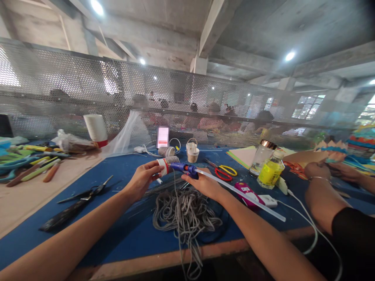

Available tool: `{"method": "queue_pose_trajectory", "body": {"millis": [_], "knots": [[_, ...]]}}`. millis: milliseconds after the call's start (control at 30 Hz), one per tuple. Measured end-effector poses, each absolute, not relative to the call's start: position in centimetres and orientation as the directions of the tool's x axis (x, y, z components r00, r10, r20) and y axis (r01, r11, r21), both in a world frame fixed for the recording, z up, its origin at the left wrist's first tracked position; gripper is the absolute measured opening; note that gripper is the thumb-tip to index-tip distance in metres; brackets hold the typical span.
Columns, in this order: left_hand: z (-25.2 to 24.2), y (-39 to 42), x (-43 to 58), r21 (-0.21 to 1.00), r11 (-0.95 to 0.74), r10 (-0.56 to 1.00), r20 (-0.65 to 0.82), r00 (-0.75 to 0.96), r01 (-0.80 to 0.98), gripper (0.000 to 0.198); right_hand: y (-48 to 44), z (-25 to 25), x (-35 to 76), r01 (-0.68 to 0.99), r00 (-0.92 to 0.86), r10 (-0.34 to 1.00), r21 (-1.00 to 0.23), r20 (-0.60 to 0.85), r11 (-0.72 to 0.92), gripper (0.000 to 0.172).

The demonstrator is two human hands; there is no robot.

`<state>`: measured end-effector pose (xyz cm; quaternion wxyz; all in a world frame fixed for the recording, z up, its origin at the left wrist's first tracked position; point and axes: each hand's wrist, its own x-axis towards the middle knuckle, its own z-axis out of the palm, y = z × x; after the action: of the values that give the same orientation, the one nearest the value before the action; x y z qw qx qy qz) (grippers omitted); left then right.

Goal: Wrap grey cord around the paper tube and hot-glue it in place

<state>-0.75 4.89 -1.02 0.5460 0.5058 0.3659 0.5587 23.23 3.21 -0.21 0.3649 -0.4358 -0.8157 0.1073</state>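
Note:
My left hand (143, 178) is closed round a small paper cup (163, 166) with a red band, held on its side above the blue table top (123, 203). In my right hand (205, 184) is a blue glue gun (185, 168); its nozzle touches the cup and a long clear glue stick (243, 192) juts out behind it to the right. Below both hands lies a tangled heap of grey cord (184, 212), with one strand running up towards the cup.
Black scissors (88, 194) lie at left, red-and-yellow scissors (224, 171) at right. Near them stand a glass jar (261, 157), a bottle of yellow liquid (271, 171), more small cups (192, 152) and a cup stack (95, 128). Another person's hands (319, 171) work at right. A perforated screen (187, 105) closes the back.

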Motion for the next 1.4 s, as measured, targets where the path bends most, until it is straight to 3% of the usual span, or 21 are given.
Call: {"method": "queue_pose_trajectory", "body": {"millis": [867, 1400], "knots": [[-0.77, 4.73, -0.61, 0.965, -0.139, 0.984, 0.160, 0.079, -0.223, 0.035, 3.55, -0.39, 23.31, 0.626, -0.365, 0.778, -0.484, 0.512, 0.612, 0.034], [-0.76, 4.34, -0.33, 0.975, -0.203, 0.967, 0.214, 0.137, -0.087, 0.037, 3.30, -0.05, 23.37, 0.634, -0.345, 0.787, -0.492, 0.511, 0.597, 0.033]]}}
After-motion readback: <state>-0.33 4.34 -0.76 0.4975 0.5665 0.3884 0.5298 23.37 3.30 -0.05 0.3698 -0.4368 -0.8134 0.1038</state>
